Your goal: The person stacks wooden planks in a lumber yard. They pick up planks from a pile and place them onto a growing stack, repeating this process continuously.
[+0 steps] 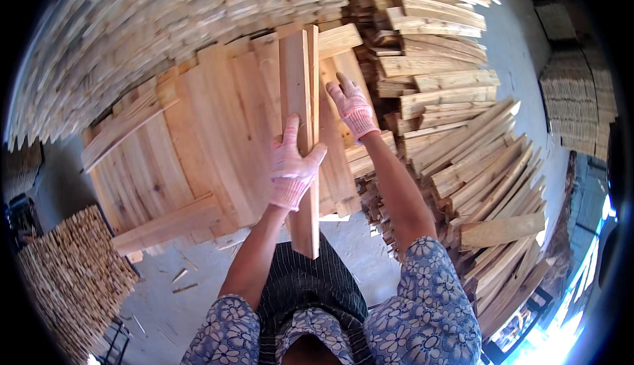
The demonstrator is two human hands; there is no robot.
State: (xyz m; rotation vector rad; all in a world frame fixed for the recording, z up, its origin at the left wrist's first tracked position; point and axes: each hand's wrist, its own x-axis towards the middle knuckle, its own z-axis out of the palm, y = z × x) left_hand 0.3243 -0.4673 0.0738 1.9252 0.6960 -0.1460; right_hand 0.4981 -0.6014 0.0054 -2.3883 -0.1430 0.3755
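Under left hand [295, 167], plank [294, 78] partly hidden

You have room to pass over the flat boards [228, 127] left of your left hand [295, 164], with two loose slats [165, 224] lying across that side. The long board [305, 230] bars a low sweep toward your right hand [351, 106], and the plank pile [449, 89] hems in that hand's outer side.

boards [221, 134] centre | planks [452, 94] right | sticks [79, 279] near left | timber stack [185, 15] beyond
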